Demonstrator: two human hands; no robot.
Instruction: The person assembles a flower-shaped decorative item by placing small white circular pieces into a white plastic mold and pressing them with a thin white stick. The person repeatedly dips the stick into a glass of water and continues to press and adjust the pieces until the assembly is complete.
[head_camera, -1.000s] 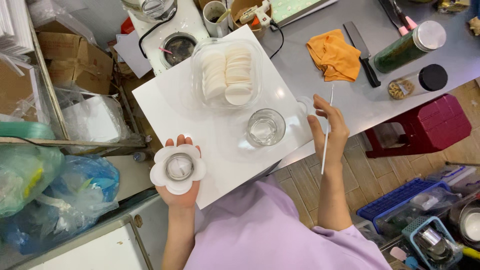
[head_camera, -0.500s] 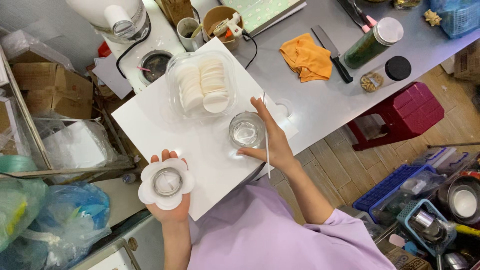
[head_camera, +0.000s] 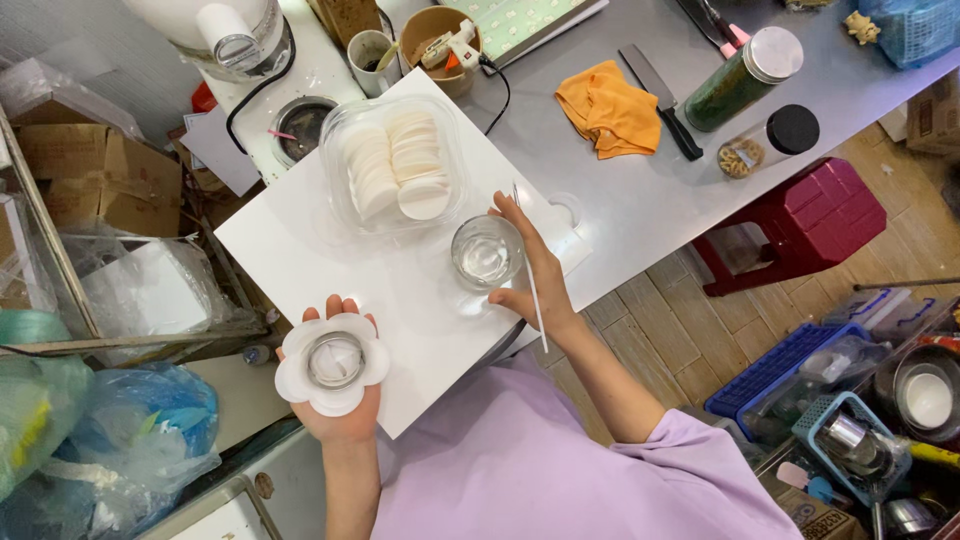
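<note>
Seen from above, a white board (head_camera: 300, 250) lies across a grey steel worktop (head_camera: 640, 200), with wooden floor to the right. A white flower-shaped dish (head_camera: 332, 363) is carried flat on the open palm of the left hand (head_camera: 345, 415) at the near edge of the board, fingers spread beneath it; a small round cup is seated in its centre. A clear glass bowl (head_camera: 486, 251) stands on the board, and the right hand (head_camera: 535, 275) is curled against its right side, thumb and fingers touching the rim, while a thin white stick (head_camera: 530, 275) is pinched along the hand.

Compared with one second ago, the right hand has been moved from the board's right edge to the bowl, and the stick, then pointing down off the edge, is now laid beside the bowl. The dish is unchanged in the left palm.

Behind the bowl, a clear plastic tub (head_camera: 395, 165) holds stacked white discs. Further out are an orange cloth (head_camera: 608, 108), a black-handled knife (head_camera: 660, 95), two jars (head_camera: 745, 75), and a red stool (head_camera: 800, 215). Nothing obstructs the bowl or the dish
</note>
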